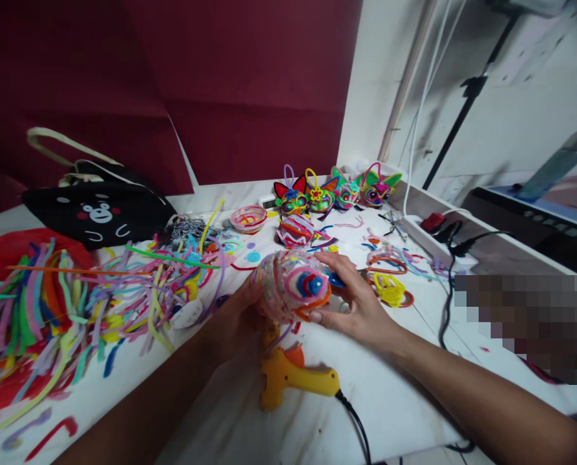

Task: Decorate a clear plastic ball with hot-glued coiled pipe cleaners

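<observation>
Between my two hands is a rounded craft figure (285,274), wound with pale pink and white pipe cleaners, with a blue, red and pink ringed eye and an orange strip. My left hand (242,307) grips its left side, the fingers partly hidden behind it. On its right side, my right hand (353,297) has thumb and fingers closed around the edge near a dark blue piece. Just below, a yellow hot glue gun (300,378) with an orange trigger lies on the white table (389,400).
Several colourful pipe-cleaner animal heads (320,197) stand along the back. A large pile of pipe cleaners (137,290) covers the left, before a black bag (99,210). At right are a power strip (438,242), cords and coiled yellow pipe cleaners (389,290). A small pink bowl (248,218) sits behind.
</observation>
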Demonstrator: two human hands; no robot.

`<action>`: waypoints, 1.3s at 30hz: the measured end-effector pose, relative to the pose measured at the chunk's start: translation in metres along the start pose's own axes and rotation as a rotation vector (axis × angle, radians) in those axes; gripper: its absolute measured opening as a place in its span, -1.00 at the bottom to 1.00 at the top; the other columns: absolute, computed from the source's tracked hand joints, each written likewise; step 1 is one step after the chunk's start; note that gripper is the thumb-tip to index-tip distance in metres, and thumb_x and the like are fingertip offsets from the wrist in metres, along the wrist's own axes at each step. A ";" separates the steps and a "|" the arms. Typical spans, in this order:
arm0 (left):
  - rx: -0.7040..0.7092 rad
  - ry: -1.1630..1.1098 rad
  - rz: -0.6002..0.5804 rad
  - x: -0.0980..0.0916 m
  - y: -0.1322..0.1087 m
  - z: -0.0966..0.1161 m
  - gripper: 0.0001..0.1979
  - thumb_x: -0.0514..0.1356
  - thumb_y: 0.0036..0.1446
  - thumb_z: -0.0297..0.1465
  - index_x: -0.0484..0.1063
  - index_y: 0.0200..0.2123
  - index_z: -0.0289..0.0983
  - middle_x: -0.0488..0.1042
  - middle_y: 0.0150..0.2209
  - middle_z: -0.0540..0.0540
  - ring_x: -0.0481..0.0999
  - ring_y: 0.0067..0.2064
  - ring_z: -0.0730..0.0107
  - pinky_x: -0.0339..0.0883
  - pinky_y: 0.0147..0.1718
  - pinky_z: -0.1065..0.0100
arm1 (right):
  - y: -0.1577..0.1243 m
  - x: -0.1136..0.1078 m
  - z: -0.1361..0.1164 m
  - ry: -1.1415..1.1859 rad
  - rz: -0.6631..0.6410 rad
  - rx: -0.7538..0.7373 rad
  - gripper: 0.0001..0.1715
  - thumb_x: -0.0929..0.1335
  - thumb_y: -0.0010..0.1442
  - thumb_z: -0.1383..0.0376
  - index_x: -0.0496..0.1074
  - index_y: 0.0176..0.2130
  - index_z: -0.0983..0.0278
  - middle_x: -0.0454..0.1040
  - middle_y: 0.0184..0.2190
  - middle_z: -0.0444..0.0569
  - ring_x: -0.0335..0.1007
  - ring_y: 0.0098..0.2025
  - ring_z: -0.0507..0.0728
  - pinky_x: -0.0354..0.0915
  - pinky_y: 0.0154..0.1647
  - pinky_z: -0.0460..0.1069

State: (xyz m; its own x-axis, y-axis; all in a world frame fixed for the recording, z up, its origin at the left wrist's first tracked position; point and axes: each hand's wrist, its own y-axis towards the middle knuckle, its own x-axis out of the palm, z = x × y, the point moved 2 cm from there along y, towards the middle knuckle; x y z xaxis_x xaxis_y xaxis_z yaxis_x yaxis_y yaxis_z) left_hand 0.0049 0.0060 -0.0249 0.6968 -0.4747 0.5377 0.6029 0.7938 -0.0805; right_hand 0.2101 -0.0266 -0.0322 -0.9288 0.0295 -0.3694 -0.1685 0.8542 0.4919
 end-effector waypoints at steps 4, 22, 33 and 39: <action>0.007 -0.005 -0.011 -0.002 -0.001 -0.002 -0.57 0.11 0.26 -0.19 0.42 0.12 -0.24 0.63 -0.17 -0.15 0.60 -0.20 0.19 0.42 -0.22 0.28 | -0.002 0.003 0.004 0.083 -0.021 0.055 -0.05 0.52 0.03 0.18 0.12 0.29 0.07 0.19 0.27 0.07 0.21 0.26 0.29 0.35 0.14 0.16; 0.109 0.197 0.038 -0.003 -0.005 0.005 -0.24 0.31 0.07 -0.38 0.13 0.32 -0.07 0.47 0.13 -0.17 0.48 0.09 0.00 0.41 -0.05 0.20 | -0.001 0.007 0.000 0.303 0.073 0.220 -0.06 0.58 -0.09 0.14 0.23 0.20 0.12 0.33 0.19 0.07 0.41 0.09 0.23 0.45 0.02 0.09; 0.250 0.251 0.063 -0.002 -0.006 0.003 -0.18 0.35 0.02 -0.46 0.13 0.32 -0.08 0.37 0.22 -0.18 0.31 0.24 -0.06 0.30 0.11 0.12 | -0.004 0.009 0.006 0.256 0.065 0.140 -0.03 0.57 -0.07 0.14 0.18 0.24 0.09 0.27 0.24 0.05 0.31 0.20 0.25 0.35 0.16 0.13; 0.286 0.300 0.054 0.001 -0.006 0.006 -0.17 0.36 0.01 -0.42 0.13 0.33 -0.07 0.33 0.25 -0.16 0.27 0.26 -0.08 0.30 0.12 0.10 | -0.005 0.008 0.006 0.227 0.077 0.104 -0.02 0.58 -0.07 0.18 0.18 0.25 0.08 0.29 0.21 0.04 0.34 0.16 0.26 0.33 0.17 0.16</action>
State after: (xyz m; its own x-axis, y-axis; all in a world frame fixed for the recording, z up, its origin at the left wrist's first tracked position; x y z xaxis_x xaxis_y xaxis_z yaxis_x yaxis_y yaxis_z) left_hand -0.0006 0.0026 -0.0192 0.8324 -0.4854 0.2676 0.4594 0.8743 0.1569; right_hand 0.2053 -0.0276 -0.0430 -0.9899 -0.0103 -0.1417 -0.0700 0.9031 0.4237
